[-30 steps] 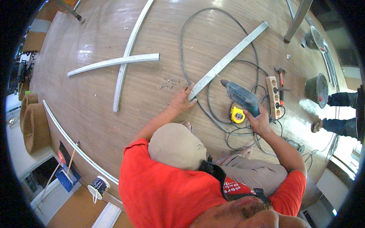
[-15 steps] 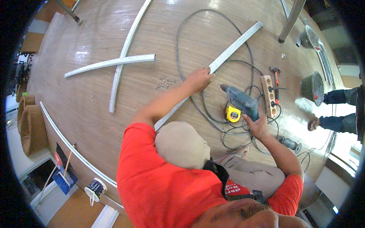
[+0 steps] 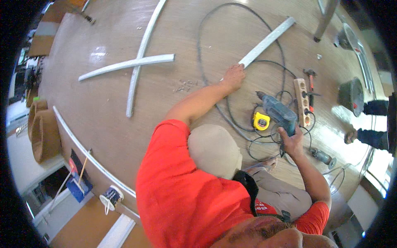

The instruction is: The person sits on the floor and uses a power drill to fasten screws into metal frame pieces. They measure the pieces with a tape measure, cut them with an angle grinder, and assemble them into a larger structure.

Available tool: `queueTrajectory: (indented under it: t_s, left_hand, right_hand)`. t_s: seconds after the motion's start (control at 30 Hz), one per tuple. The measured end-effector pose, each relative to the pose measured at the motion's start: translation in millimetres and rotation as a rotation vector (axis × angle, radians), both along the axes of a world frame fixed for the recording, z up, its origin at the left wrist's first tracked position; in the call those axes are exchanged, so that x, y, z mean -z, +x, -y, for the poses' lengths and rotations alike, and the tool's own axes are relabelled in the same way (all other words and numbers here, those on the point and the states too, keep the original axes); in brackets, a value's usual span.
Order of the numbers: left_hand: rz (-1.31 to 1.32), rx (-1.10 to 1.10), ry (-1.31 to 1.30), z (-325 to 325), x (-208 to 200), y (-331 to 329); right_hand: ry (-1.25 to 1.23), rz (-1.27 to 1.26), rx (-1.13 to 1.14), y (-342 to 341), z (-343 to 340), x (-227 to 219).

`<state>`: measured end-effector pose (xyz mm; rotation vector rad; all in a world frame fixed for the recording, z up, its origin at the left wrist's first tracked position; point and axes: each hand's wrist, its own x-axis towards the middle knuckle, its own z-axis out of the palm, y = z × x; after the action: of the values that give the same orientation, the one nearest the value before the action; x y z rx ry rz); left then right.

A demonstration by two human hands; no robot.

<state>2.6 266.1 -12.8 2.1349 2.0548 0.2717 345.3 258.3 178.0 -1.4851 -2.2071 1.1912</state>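
Observation:
My left hand (image 3: 234,77) is closed around a long pale metal bar (image 3: 268,42) lying slantwise over the floor; its near part is hidden by my arm and knee. In my right hand (image 3: 292,140) is a blue-grey power drill (image 3: 279,110), held by its handle, with its bit toward the bar but apart from it. A yellow tape measure (image 3: 261,121) lies just left of the drill. To the left of my left hand, several small screws (image 3: 185,85) are scattered on the floor.
Two crossed metal bars (image 3: 142,51) lie at the left. Cables loop around a power strip (image 3: 302,102), with a hammer (image 3: 311,89) beside it and an angle grinder (image 3: 324,158) nearer. Another person's legs (image 3: 374,139) and a dark bucket (image 3: 351,97) are at the right.
The whole view has shifted, moving the scene rightward. The drill has moved slightly right in my right hand, away from the bar. My left hand stays on the bar.

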Motion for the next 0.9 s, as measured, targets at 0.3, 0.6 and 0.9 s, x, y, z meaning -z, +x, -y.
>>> queueTrajectory:
  t_s: [0.3,0.6,0.9]
  left_hand:
    - [0.325,-0.645,0.073,97.8,8.6,-91.2]
    - [0.294,-0.829,0.136,196.8,3.6,-124.5]
    - [0.342,-0.786,-0.221,314.3,-45.1,-38.9]
  right_hand:
    - [-0.118,0.014,-0.047,-23.1,-5.2,-8.6]
    - [-0.203,0.011,-0.158,-58.0,-7.2,-10.0]
    - [-0.158,0.084,-0.139,-57.9,-4.4,-4.5]
